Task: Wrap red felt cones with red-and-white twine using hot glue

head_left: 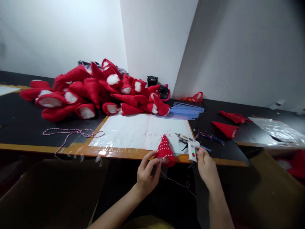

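Note:
At the table's front edge my left hand (148, 173) is closed on a red felt cone (164, 147), its fingertips pinching the cone's lower left side. A red-and-white twisted cord (164, 154) winds around the cone in several turns, and a loose length hangs below the edge. My right hand (207, 167) is closed on the back of a white glue gun (193, 149) with a small green light. The glue gun's nozzle points left, above and to the right of the cone, apart from it. The palm side of my right hand is hidden.
Stuffed red felt cones (90, 89) are heaped at the back left. A loose cord (69, 132) lies left of the white sheet (119, 130). Translucent glue sticks (186, 110) lie behind the sheet; pens (212, 136) and more red felt pieces (226, 128) are at right.

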Available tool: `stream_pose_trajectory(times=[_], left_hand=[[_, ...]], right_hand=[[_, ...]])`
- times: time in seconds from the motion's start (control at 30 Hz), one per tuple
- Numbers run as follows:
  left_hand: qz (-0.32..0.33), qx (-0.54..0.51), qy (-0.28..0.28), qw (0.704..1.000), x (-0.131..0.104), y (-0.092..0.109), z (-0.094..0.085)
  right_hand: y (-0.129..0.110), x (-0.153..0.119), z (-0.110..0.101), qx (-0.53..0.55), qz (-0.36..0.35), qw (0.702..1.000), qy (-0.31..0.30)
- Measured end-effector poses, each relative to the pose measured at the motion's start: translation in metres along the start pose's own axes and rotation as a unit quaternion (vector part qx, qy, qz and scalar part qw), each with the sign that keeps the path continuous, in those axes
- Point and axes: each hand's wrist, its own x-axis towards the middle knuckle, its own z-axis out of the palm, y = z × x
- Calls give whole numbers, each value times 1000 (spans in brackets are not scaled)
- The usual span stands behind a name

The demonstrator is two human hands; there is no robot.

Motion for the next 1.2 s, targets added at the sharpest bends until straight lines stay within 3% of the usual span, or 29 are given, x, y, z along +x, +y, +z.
stream_pose_trajectory(times=[0.07,0.17,0.23,0.3,0.43,0.6,0.9,1.2], left_hand=[[0,9,16,1000,0,2,-1],[-2,18,36,999,0,6,-2],[-6,22,41,999,1,10,-4],[-6,24,40,999,1,13,-5],[-7,27,37,999,1,17,-5],[-14,37,25,999,1,19,-8],[-12,62,12,998,-2,21,-11],[30,104,0,994,1,18,-15]], right_hand=[[-8,-12,-8,-110,-19,992,53],[-18,-36,-15,-69,-34,995,68],[-21,-54,-14,22,-68,997,-1],[-24,-70,-10,72,-90,987,-108],[-33,-89,4,109,-58,947,-296],[-40,-88,21,208,-1,892,-401],[-44,-84,36,193,-42,907,-371],[-53,-81,44,190,-76,915,-348]])
